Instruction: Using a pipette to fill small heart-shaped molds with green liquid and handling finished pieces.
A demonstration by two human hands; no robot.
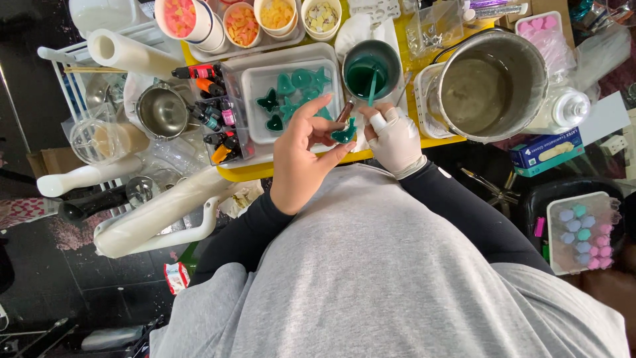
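My bare left hand (299, 154) pinches a small teal wax-like shape (344, 132) between thumb and fingertips, above the front edge of the yellow table (255, 171). My right hand (396, 138), in a white glove, grips a thin brown tool (344, 111) whose tip meets the teal shape. Just behind the hands, a white tray (255, 79) holds several more teal shapes (291, 96). A green cup (371, 66) of teal liquid with a stick in it stands to the tray's right.
A large steel pot (491, 83) sits at the right, a small steel pot (162, 111) at the left. Small dye bottles (215, 119) fill a clear box. Bowls of coloured pieces (245, 25) line the back. A tray of pastel shapes (583, 231) lies lower right.
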